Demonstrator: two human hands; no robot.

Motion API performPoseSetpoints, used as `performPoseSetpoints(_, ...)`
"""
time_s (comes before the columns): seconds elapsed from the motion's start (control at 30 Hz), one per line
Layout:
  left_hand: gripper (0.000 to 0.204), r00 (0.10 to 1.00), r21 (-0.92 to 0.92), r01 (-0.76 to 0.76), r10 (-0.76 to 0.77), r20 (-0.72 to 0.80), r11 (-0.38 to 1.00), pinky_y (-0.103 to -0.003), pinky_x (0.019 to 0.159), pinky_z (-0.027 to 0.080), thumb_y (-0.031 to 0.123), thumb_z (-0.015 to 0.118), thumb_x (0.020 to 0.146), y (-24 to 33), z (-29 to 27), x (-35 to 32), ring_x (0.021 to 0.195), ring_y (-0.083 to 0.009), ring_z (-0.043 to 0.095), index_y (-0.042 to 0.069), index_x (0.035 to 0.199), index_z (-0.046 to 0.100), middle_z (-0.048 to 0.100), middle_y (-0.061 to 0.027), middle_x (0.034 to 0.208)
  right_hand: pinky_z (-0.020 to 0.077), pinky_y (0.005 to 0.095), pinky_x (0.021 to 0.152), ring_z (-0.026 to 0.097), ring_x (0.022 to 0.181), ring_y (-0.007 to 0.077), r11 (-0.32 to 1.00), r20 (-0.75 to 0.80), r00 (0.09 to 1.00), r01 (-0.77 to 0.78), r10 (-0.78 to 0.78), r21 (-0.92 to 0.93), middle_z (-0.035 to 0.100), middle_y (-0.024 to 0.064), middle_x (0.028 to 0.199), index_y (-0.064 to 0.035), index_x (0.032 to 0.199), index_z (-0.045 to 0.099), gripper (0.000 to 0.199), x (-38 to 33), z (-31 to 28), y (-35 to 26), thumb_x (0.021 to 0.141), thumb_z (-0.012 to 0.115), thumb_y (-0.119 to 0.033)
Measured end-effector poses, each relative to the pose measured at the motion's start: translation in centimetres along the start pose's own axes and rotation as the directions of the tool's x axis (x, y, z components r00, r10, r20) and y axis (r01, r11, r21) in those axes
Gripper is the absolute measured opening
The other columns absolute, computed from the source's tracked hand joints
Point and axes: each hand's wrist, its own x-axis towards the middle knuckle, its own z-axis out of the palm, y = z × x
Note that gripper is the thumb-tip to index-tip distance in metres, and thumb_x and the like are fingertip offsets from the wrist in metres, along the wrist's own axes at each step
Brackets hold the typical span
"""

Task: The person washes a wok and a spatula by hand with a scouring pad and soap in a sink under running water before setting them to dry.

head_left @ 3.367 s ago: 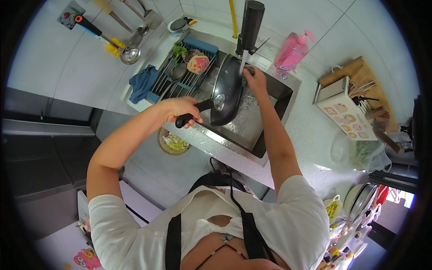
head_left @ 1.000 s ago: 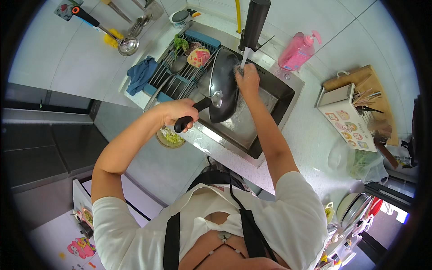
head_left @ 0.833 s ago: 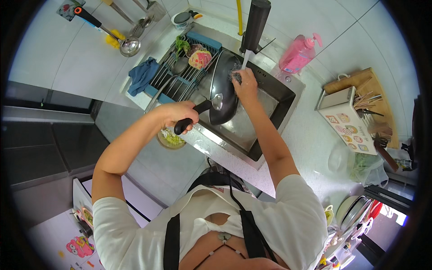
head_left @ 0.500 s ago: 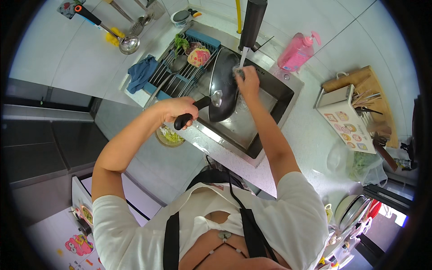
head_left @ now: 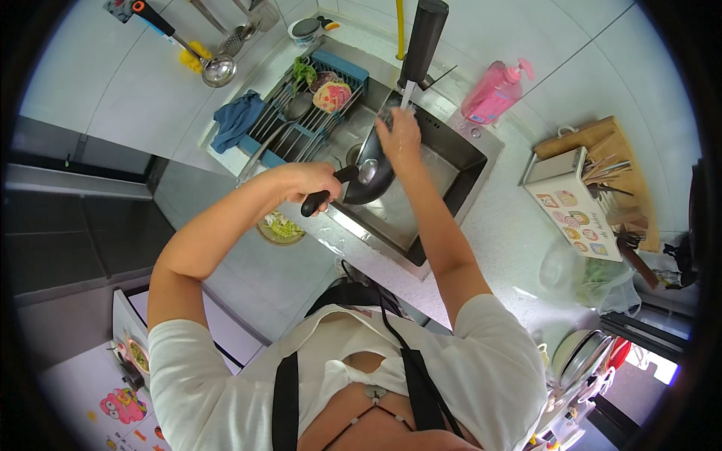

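Observation:
My left hand (head_left: 312,183) is closed around the black handle of a dark frying pan (head_left: 377,186). Tilted on its side, the pan stands in the steel sink (head_left: 468,154). My right hand (head_left: 401,140) reaches into the pan with bent fingers near its upper rim. Whatever those fingers hold against the pan is hidden. Water runs from the dark faucet (head_left: 423,41) onto the right hand and the pan.
Left in the sink, a drying rack (head_left: 263,135) carries a long-handled ladle (head_left: 298,107), greens and a pink-yellow item. A blue cloth (head_left: 236,122) lies beside it. At right stand a pink pump bottle (head_left: 492,94) and a white utensil holder (head_left: 568,199).
The pan has turned more edge-on and its far side has swung right, uncovering the sink's drain area. My right hand has shifted slightly left along the pan; my left hand keeps its grip.

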Motion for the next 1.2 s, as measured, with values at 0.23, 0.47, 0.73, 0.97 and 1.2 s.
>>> performPoseSetpoints(0.23, 0.015, 0.999, 0.017, -0.04, 0.039, 0.029, 0.999, -0.032, 0.035, 0.044, 0.003, 0.055, 0.065, -0.5, -0.1, 0.5, 0.043, -0.0183, 0.052, -0.005, 0.073, 0.044, 0.048, -0.0103, 0.055, 0.0416, 0.0421, 0.076, 0.051, 0.088, 0.0356, 0.997, 0.043, 0.999, -0.028, 0.025, 0.067, 0.054, 0.0179, 0.091, -0.0012, 0.091, 0.053, 0.026, -0.7, -0.4, -1.4, 0.071, 0.063, -0.015)
performPoseSetpoints(0.47, 0.011, 0.999, 0.063, -0.051, 0.051, 0.013, 0.997, -0.033, 0.037, 0.045, 0.003, 0.055, 0.064, -0.7, 1.1, 1.1, 0.043, -0.0194, 0.051, -0.004, 0.069, 0.047, 0.049, -0.0111, 0.054, 0.0447, 0.043, 0.072, 0.056, 0.081, 0.0381, 0.977, 0.034, 0.986, -0.154, 0.16, -0.148, 0.059, 0.0222, 0.083, 0.0004, 0.092, 0.057, 0.035, 5.8, 1.6, 7.1, 0.07, 0.063, -0.026)
performPoseSetpoints(0.73, 0.014, 0.998, -0.019, -0.045, 0.045, 0.044, 0.999, -0.032, 0.036, 0.044, 0.004, 0.055, 0.064, -0.9, 0.7, 1.0, 0.043, -0.0178, 0.05, -0.004, 0.07, 0.045, 0.048, -0.0105, 0.056, 0.0422, 0.0414, 0.077, 0.051, 0.09, 0.0366, 1.0, -0.07, 0.997, -0.015, 0.016, 0.009, 0.052, 0.0183, 0.095, -0.0005, 0.087, 0.055, 0.025, -0.8, -0.4, -0.2, 0.069, 0.065, -0.014)
performPoseSetpoints(0.97, 0.025, 0.998, -0.049, -0.039, 0.041, 0.04, 0.998, -0.031, 0.035, 0.042, 0.001, 0.054, 0.066, -2.0, -0.8, 0.5, 0.043, -0.0169, 0.05, -0.004, 0.086, 0.041, 0.047, -0.0091, 0.057, 0.0424, 0.0356, 0.077, 0.05, 0.088, 0.0303, 0.96, -0.052, 0.973, 0.232, -0.226, 0.156, 0.051, 0.0116, 0.097, -0.0062, 0.089, 0.057, 0.031, -4.4, -0.5, -2.2, 0.06, 0.066, 0.0)
performPoseSetpoints(1.2, 0.032, 0.993, 0.216, -0.108, 0.115, -0.022, 0.971, -0.029, 0.039, 0.043, 0.005, 0.051, 0.072, -4.9, -1.3, 0.0, 0.047, -0.0153, 0.051, -0.004, 0.099, 0.039, 0.048, -0.0086, 0.061, 0.0405, 0.0411, 0.08, 0.051, 0.093, 0.0366, 0.933, 0.067, 0.959, -0.283, 0.275, 0.221, 0.056, 0.0187, 0.093, -0.004, 0.092, 0.058, 0.024, 4.3, 0.8, 2.2, 0.074, 0.056, -0.02)
